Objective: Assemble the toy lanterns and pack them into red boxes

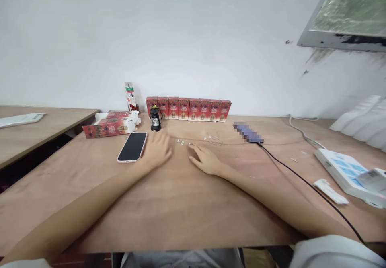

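Note:
My left hand (158,149) rests palm down on the table, fingers stretched and slightly blurred, between the phone (132,147) and a few small round silver discs (180,141) like button cells. Just beyond its fingertips stands a small black lantern (155,118) with a gold top. My right hand (206,160) lies low over the wood with its fingers extended. Its index fingertip is at one more silver disc; whether it touches the disc is hard to see. Neither hand holds anything visible.
Several red printed boxes (188,109) stand in a row by the wall. Opened red boxes (110,125) and a bottle (130,97) are at left. A purple phone (249,132) trails a black cable (297,175) rightward, near a white power strip (346,175). Small white scraps (215,140) lie centre-right.

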Tool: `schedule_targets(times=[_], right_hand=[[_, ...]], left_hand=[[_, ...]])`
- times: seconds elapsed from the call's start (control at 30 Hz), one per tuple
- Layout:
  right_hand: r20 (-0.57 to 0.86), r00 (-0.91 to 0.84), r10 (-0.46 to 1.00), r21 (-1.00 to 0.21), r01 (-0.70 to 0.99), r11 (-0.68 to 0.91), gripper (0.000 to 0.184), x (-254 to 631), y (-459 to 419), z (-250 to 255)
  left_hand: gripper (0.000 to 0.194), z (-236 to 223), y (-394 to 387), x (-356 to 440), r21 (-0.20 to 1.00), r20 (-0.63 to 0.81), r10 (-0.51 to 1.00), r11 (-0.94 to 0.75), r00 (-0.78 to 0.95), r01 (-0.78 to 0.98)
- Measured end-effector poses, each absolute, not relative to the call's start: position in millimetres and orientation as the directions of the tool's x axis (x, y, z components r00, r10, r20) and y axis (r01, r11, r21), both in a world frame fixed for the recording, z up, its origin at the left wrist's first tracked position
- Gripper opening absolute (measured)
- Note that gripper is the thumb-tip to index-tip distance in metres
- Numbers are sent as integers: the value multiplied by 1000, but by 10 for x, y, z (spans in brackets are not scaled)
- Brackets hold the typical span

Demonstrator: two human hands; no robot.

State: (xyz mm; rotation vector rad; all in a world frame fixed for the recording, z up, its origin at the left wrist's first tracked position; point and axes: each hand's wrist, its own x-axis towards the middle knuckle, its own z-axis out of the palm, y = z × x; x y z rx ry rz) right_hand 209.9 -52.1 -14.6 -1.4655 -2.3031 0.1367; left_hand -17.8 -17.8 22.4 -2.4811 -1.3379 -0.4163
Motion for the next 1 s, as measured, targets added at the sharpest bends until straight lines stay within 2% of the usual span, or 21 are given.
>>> schedule_targets(times=[0.03,0.1,0.2,0.23,0.33,0.47,0.63,0.73,0.87,1.0], right_hand=[[259,-357,897,-287,859,424,57,2056,-469,-158],[249,-357,900,-271,867,419,61,1977,-345,-184],[253,-381,890,-265,857,442,66,1895,-160,-205],[248,-382,890,-268,856,442,68,1878,-113,-204],[219,-371,902,-274,864,422,70,1855,-43,-191],[239,-386,891,-272,854,443,61,1865,-72,-180],[301,-419,857,-241,836,493,49,1866,-139,-172],[355,-426,832,-250,814,523,48,1852,-158,-166],[351,-536,768,-274,725,632,47,1844,-192,-183],[357,-575,736,-280,686,672,49,1862,-287,-214]], left_hand=[[57,272,-39,-307,-109,453,760,-471,465,876],[58,366,240,-643,10,561,787,-315,255,949],[60,436,525,-1218,252,569,820,-104,-61,962],[60,430,568,-1385,295,558,822,-66,-116,953],[61,349,582,-1688,304,523,846,-68,-107,950],[62,261,558,-1643,302,533,840,-72,-106,951],[63,326,548,-1373,215,577,816,-173,18,961],[56,377,498,-1170,63,576,787,-313,222,948],[51,425,520,-852,-180,463,667,-574,584,799],[53,535,741,-593,-284,378,568,-681,731,675]])
